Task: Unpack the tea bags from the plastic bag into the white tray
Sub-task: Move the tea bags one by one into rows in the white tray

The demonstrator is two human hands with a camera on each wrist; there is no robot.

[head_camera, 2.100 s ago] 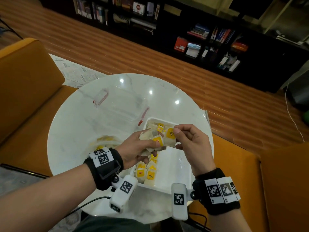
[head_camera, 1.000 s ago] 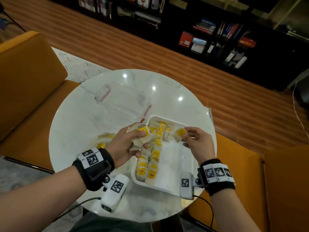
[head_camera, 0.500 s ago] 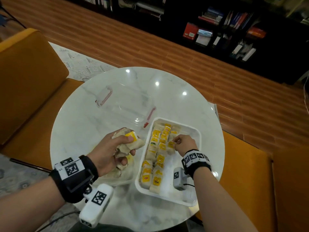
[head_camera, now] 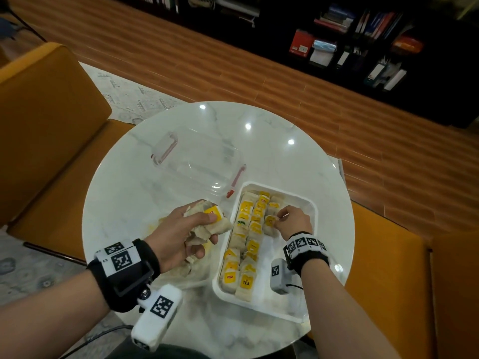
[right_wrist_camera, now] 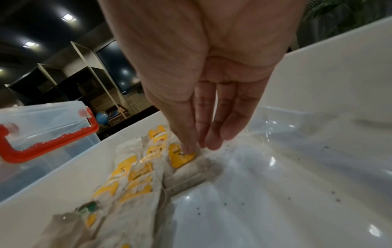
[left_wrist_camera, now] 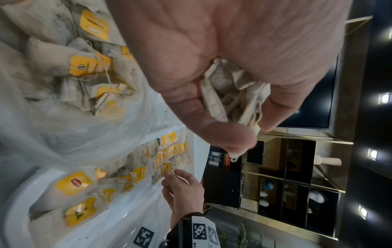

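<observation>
Inside the white tray (head_camera: 309, 257), the right hand (head_camera: 294, 221) touches a tea bag (right_wrist_camera: 182, 157) with straight fingers, while beside the tray the left hand (head_camera: 178, 237) squeezes a bunch of tea bags (left_wrist_camera: 231, 95).

A clear lidded box (head_camera: 197, 164) with red latches sits on the round marble table (head_camera: 298, 164).
</observation>
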